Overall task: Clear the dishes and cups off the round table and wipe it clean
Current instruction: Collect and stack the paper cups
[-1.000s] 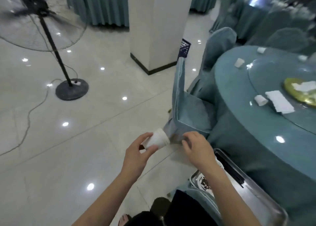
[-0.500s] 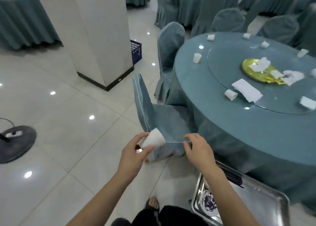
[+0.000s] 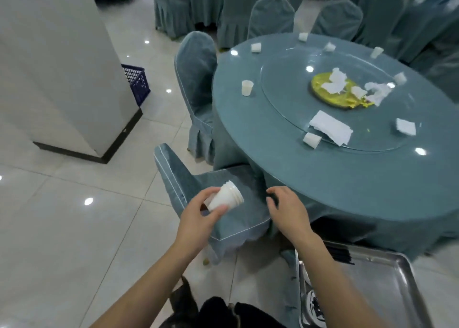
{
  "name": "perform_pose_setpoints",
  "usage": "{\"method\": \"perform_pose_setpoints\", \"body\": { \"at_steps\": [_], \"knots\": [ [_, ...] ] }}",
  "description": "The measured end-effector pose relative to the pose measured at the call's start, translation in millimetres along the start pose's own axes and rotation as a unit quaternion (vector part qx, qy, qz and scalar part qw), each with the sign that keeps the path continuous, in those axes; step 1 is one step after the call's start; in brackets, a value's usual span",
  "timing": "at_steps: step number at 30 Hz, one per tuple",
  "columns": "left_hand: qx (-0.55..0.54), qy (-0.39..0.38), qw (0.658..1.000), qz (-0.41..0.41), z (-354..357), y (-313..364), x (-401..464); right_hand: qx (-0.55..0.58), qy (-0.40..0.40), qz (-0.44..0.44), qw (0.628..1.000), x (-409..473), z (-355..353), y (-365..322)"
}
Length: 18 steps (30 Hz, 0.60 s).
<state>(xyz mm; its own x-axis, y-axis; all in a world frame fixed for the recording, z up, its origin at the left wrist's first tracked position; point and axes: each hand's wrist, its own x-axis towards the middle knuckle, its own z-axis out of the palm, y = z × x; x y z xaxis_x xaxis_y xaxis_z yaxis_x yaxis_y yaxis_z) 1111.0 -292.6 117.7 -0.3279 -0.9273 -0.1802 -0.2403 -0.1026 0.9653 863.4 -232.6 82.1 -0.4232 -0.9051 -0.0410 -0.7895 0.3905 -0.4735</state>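
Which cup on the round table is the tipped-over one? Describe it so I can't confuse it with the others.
Start at the round table with the teal cloth and its glass turntable. At the turntable's near edge lies a flat white paper napkin. The small white plastic cup beside its near-left corner lies on its side; the other cups I can make out stand upright.

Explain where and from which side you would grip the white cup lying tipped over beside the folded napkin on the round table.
The tipped cup lies on its side at the glass turntable's edge, apparently base toward the table's centre. Probably best to come from above on the near side and pinch across its side wall, thumb and fingers on opposite sides. The folded napkin crowds its far right, so avoid that side.
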Motion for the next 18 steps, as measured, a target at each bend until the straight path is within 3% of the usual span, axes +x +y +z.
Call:
{"method": "perform_pose_setpoints", "body": {
  "at_steps": [8,18],
  "knots": [
    [-0.016,-0.086,0.996,0.017,-8.9,17.4,102.7,0.023,0.077,0.091,0.993,65.6,2.5,-5.4],
    [0.061,-0.122,0.991,-0.008,56.7,35.5,228.9,0.038,0.098,0.190,0.976,223.7,10.4,110.3]
  ]
}}
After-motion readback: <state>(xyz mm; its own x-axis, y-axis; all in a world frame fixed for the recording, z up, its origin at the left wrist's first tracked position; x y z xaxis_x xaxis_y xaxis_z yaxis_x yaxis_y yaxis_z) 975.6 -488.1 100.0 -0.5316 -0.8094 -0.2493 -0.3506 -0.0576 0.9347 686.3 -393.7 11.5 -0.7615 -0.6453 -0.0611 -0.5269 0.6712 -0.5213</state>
